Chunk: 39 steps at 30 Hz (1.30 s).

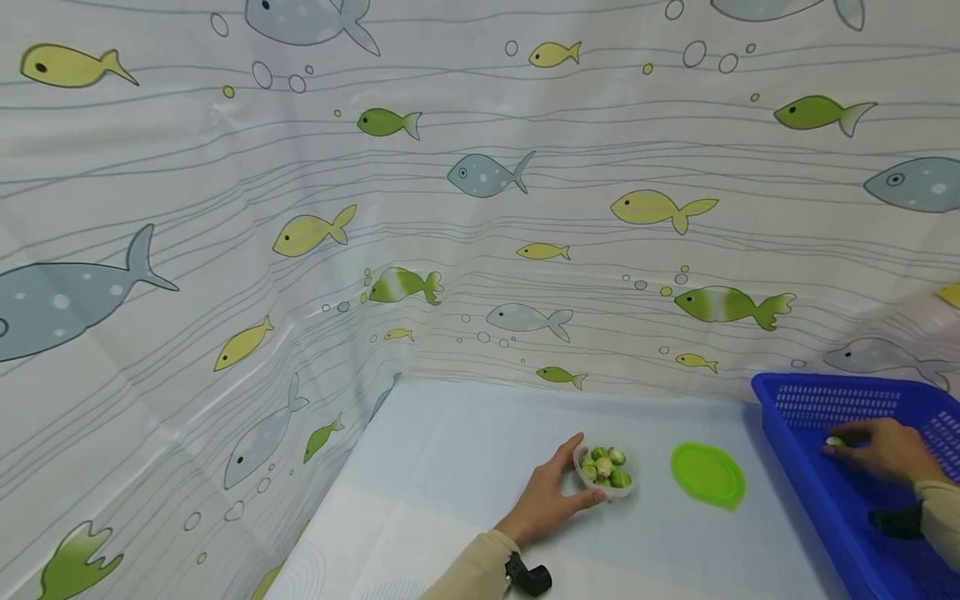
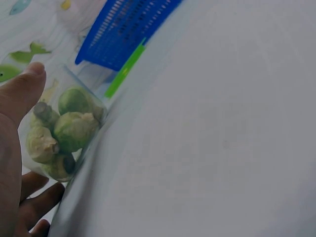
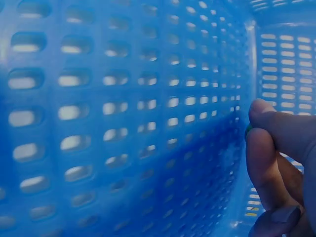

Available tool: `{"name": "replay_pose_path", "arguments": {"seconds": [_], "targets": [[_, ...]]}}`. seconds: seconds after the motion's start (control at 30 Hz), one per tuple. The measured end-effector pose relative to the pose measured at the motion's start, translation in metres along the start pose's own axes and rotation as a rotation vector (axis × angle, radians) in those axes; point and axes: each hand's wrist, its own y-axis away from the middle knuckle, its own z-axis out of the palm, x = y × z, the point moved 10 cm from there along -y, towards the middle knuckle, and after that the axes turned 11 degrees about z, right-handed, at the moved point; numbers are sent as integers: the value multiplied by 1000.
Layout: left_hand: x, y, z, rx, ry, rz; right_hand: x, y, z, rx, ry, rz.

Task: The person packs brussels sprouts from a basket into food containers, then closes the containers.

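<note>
A small clear plastic tub [image 1: 631, 482] with several Brussels sprouts [image 1: 604, 467] in it stands on the table. My left hand [image 1: 542, 502] holds it from the left, thumb on the near side and fingers on the far side. The left wrist view shows the sprouts [image 2: 74, 131] through the tub wall, between thumb and fingers. Inside the blue basket [image 1: 802, 492], my right hand [image 1: 883, 448] pinches a Brussels sprout [image 1: 835, 441] between thumb and fingertips. Only a green sliver of that sprout [image 3: 248, 130] shows in the right wrist view.
A bright green lid [image 1: 707, 474] lies flat on the white-covered table [image 1: 457, 442], between the tub and the basket. The basket has tall perforated walls [image 3: 118, 106]. Fish-patterned sheeting [image 1: 480, 233] rises behind the table and along its left side.
</note>
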Motion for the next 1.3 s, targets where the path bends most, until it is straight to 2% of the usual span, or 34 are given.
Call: {"name": "replay_pose_path", "arguments": {"seconds": [0.3, 0.47, 0.53, 0.77, 1.0, 1.3], "targets": [[0, 0, 0, 3, -5, 15, -13, 7, -27, 132, -211, -15], [1, 1, -1, 5, -1, 20, -27, 14, -39, 169, -259, 8], [2, 0, -2, 7, -1, 26, -36, 17, -43, 176, -275, -8], [3, 0, -3, 6, 1, 19, -69, 28, -51, 167, -313, -131], [2, 0, -1, -2, 0, 15, -89, 33, -57, 138, -363, -114], [1, 0, -1, 2, -11, 15, -131, 50, -63, 111, -426, -207]]}}
